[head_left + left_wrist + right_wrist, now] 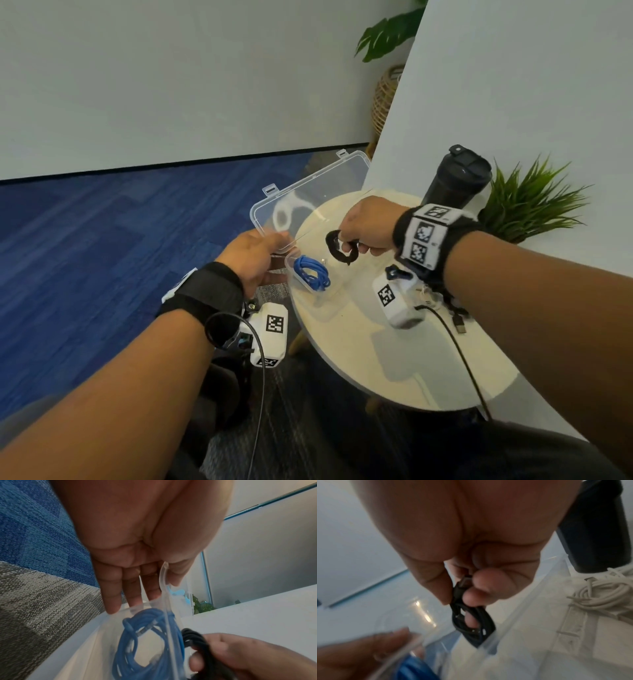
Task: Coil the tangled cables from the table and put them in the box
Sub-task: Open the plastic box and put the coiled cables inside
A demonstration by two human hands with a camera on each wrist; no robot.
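A clear plastic box [320, 298] stands at the left edge of the round table [363, 359], its lid [308, 195] raised. A coiled blue cable [311, 274] lies inside it, also shown close up as the blue cable [145, 642]. My left hand [257, 257] pinches the lid's near corner between thumb and fingers [137, 588]. My right hand [366, 226] grips a small coiled black cable [337, 251] just right of the box, above the table. The right wrist view shows the black coil [481, 626] pinched between thumb and fingers [471, 599], at the box wall.
A black tumbler [452, 178] stands at the back of the table, with a green plant [527, 202] to its right. A bundled white cable [597, 596] lies near the tumbler. A black USB plug [460, 323] lies on the table under my right forearm. Blue carpet lies to the left.
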